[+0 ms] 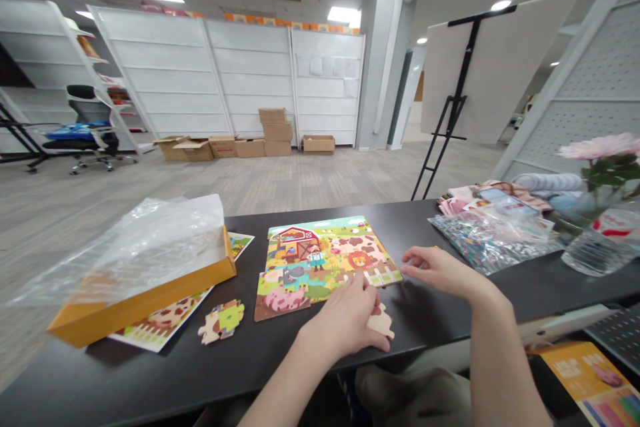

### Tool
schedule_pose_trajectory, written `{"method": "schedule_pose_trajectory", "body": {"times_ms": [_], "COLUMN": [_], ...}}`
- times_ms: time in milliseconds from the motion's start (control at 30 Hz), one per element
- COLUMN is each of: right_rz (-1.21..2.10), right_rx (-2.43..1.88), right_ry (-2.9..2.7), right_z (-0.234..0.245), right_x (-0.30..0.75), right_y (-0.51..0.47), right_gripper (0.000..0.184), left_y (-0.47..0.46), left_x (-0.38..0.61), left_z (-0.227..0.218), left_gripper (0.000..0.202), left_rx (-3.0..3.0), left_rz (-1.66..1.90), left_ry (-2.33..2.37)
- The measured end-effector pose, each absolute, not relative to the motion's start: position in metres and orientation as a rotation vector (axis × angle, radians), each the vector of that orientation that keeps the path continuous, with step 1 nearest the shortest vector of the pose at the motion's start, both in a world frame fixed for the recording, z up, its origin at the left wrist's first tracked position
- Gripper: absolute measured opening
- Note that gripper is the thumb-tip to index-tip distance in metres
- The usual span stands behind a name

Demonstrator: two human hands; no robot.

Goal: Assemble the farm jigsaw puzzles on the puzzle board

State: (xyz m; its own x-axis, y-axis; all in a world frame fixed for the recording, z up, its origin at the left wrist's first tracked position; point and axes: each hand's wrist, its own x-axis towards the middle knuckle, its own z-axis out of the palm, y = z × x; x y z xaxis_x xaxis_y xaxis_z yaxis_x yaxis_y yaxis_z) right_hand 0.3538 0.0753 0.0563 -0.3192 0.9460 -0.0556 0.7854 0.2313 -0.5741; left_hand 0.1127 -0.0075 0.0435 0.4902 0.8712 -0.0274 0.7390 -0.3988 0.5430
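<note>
Fitting loose piece [383,323] seems step in hand. Puzzle [300,277] at 12 o'clock; piece at its 5, partly under left hand [345,315], pinch unclear. Right hand [443,270] loosely curled, unclosed, at 3: best brace edge, align tabs, press flat.

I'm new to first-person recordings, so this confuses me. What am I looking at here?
There is no machine: this single picture comes from a camera worn on a person's head, looking forward and down at their own bare hands. On the black table lies a partly assembled farm puzzle. To its left are some loose pieces and a yellow box with clear plastic. The left hand partly covers another piece; whether it grips it, I cannot tell. The right hand, by the puzzle's right edge, seems to hold nothing.
</note>
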Motion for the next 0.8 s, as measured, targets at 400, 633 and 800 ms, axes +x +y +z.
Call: {"method": "schedule_pose_trajectory", "body": {"times_ms": [400, 633, 800], "right_rz": [0.948, 1.27, 1.432], "right_rx": [-1.353, -1.071, -0.924], "right_ry": [-2.212, -2.044, -1.872], "right_z": [0.061, 0.056, 0.052], "right_x": [0.341, 0.316, 0.287], "right_y": [0.077, 0.082, 0.084], "right_gripper": [0.039, 0.041, 0.039], "left_y": [0.002, 0.027, 0.036], "left_x": [0.098, 0.083, 0.083], "left_z": [0.036, 0.031, 0.032], "left_gripper": [0.023, 0.01, 0.01], "left_rx": [1.959, 1.603, 1.515], "left_rz": [0.665, 1.143, 1.243], "left_ry": [1.099, 1.153, 1.184]}}
